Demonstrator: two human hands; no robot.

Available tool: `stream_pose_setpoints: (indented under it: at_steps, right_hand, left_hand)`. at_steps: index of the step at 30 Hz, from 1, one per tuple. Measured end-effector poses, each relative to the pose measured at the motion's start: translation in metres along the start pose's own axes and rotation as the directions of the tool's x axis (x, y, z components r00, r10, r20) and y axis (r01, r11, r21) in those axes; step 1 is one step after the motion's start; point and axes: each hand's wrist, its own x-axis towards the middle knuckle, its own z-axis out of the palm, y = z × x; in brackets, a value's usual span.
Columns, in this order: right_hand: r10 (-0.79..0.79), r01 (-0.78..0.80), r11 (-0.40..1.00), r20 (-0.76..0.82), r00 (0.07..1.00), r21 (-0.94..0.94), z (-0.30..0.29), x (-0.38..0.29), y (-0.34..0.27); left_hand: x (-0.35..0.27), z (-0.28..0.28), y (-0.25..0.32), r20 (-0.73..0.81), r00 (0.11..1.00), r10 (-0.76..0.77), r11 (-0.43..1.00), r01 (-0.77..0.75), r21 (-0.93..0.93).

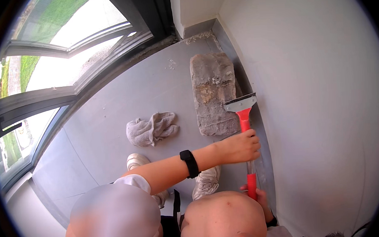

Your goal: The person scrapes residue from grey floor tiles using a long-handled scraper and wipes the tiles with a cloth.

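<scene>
My left hand (243, 146) is closed around the upper part of a long-handled scraper (244, 116), just below its head. Lower on the tool, my right hand (259, 194) grips the red end of the handle, partly hidden behind a bare knee. The wide metal blade points away from me and overlaps, in this view, the right edge of a rough stone block (215, 110) and the grey baseboard (263, 146). Whether the blade touches either cannot be told. A crumpled light terry cloth (152, 129) lies on the floor left of the block.
Grey floor tiles (110, 100) carry small pale crumbs. Mortar-like residue (200, 37) lines the far corner. A white wall (311, 94) rises at right; dark-framed glass panels (74, 93) stand at left. White sneakers (206, 182) are planted below my left forearm.
</scene>
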Motion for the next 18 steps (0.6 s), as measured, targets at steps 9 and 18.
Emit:
stream_pose_setpoints:
  at_steps: [9,18]
  right_hand:
    - [-0.017,-0.008,0.989,-0.169,0.985,-0.147,0.045,-0.006,-0.019]
    - [-0.027,-0.012,0.982,-0.201,0.979,-0.187,0.064,-0.016,-0.031]
  left_hand:
    - [0.002,0.006,-0.012,-0.070,0.997,-0.041,0.978,0.025,-0.207]
    - [0.003,0.003,-0.017,-0.166,0.985,-0.048,0.970,0.006,-0.245]
